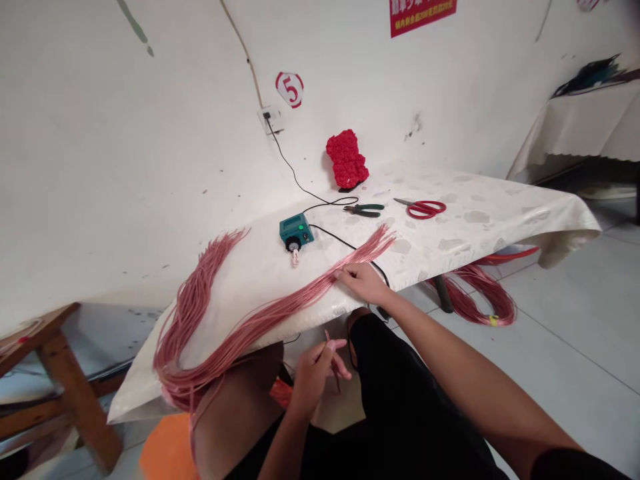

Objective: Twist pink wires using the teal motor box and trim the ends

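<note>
Right forearm (pixel 475 373) reaches across black trousers (pixel 400 380) to a table under mottled white cover (pixel 465 213). Bundle of pink-coated wires (pixel 250 320) lies over its edge; coil of same wire (pixel 480 297) on floor beneath. Right hand (pixel 363 281) lies on the bundle; grip unclear. Left hand (pixel 315 377) pinches a thin pink rod (pixel 333 360) below table edge. Farther on: red-handled scissors (pixel 425 209), green-handled pliers (pixel 364 211), teal control box (pixel 296 230). Wall sticker (pixel 289 89) reads "5".
</note>
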{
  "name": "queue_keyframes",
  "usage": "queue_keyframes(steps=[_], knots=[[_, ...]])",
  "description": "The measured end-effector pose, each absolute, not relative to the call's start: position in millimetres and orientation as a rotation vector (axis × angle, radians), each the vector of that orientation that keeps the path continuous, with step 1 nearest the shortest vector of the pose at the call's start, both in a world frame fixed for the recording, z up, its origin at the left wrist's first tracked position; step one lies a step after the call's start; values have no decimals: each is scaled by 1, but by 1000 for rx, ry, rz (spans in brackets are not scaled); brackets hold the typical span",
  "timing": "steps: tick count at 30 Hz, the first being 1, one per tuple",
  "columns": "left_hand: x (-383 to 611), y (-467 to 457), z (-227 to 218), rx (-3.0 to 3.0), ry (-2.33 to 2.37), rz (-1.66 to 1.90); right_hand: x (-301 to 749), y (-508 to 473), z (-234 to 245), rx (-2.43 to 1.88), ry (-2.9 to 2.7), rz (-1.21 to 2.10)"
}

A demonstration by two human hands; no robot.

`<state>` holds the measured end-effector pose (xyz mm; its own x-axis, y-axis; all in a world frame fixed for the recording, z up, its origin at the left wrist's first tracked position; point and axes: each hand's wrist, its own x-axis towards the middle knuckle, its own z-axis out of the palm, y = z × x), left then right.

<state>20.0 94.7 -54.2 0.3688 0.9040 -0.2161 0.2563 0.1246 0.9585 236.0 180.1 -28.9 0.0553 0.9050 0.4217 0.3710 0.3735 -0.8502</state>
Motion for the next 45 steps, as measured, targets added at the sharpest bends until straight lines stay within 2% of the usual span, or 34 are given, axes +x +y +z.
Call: queue_keyframes(steps=[7,20,28,36,40,45], knots=[[20,83,-48,1190,1145,915,234,183,-32,-1194,-1526,606],[24,49,-20,1237,1098,1019,234,162,-21,-1205,-1506,616],[30,38,-16,1309,1134,964,219,72,-26,-993,-1686,1039],[25,27,-9,1707,1148,645,205,33,-43,-1013,-1770,928],[0,59,-2,2522,1216,242,207,22,-51,-1027,-1719,894],[-23,131,-18,2732,1101,-188,204,9,-62,-1028,-1710,946]])
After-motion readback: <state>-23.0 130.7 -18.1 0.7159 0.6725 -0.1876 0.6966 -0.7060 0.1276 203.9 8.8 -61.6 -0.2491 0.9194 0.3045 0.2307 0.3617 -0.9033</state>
